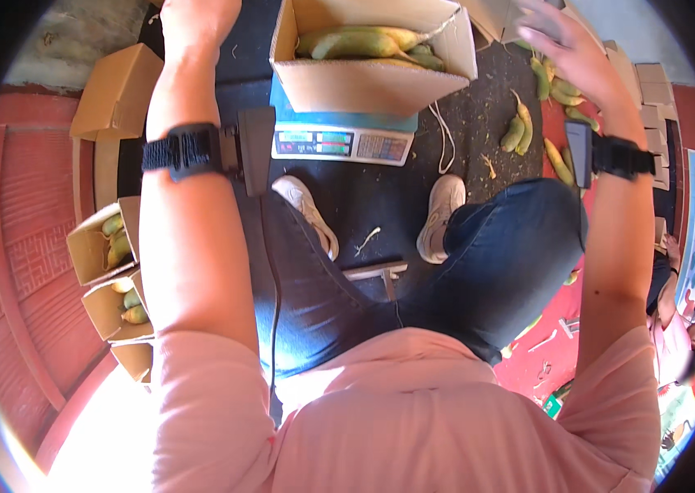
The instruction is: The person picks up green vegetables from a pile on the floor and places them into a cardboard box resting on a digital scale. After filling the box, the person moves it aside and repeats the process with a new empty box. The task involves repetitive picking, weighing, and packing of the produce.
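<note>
An open cardboard box (372, 86) holding several long green-yellow vegetables (353, 45) stands on a white electronic scale (339, 148) with a blue top, at the upper middle. My left hand (197, 25) is raised left of that box, its fingertips cut off by the frame's edge, so its grip is hidden. My right hand (569, 57) reaches up right of the box, fingers apart and slightly bent, near loose vegetables (520, 123) on the dark mat and some cardboard at the top edge. A white cord hangs beside the scale.
Cardboard boxes of vegetables (105, 246) line the left side by a red panelled wall (23, 230); another box (117, 90) is above them. A red floor covering (536, 361) runs along the right. Another person (680, 337) works at the far right. My feet stand below the scale.
</note>
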A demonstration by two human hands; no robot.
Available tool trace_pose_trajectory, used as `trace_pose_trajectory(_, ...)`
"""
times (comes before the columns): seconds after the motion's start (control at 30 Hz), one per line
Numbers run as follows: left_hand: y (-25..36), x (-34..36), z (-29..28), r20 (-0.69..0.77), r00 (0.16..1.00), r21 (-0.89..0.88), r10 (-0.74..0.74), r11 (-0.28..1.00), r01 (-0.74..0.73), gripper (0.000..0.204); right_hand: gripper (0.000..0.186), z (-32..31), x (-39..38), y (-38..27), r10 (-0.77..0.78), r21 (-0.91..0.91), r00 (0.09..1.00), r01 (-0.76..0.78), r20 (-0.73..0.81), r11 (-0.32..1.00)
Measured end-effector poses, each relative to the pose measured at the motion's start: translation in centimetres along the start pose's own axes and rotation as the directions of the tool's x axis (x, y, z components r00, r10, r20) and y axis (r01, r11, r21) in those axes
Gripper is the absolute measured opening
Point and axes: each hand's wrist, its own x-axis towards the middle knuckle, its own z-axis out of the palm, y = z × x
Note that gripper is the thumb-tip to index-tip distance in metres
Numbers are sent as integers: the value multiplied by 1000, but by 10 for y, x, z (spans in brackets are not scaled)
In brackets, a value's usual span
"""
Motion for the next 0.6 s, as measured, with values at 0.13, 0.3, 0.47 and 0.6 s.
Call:
trace_pose_trajectory(0.13,5,1,-12,8,998,-141,-59,988,60,33,43,-2,-50,29,73,4,997,-73,-32,997)
trace_pose_trajectory(0.3,46,-11,-38,105,975,-241,-197,946,217,39,39,-13,-93,48,26,55,995,-21,-97,998)
trace_pose_trajectory(0.47,48,0,-56,130,973,-238,-192,946,219,36,37,-10,-107,37,73,60,992,-67,-107,996)
trace_pose_trajectory(0.6,70,-23,-71,93,994,-245,-49,967,71,36,37,-1,-104,42,39,149,995,-25,-89,989)
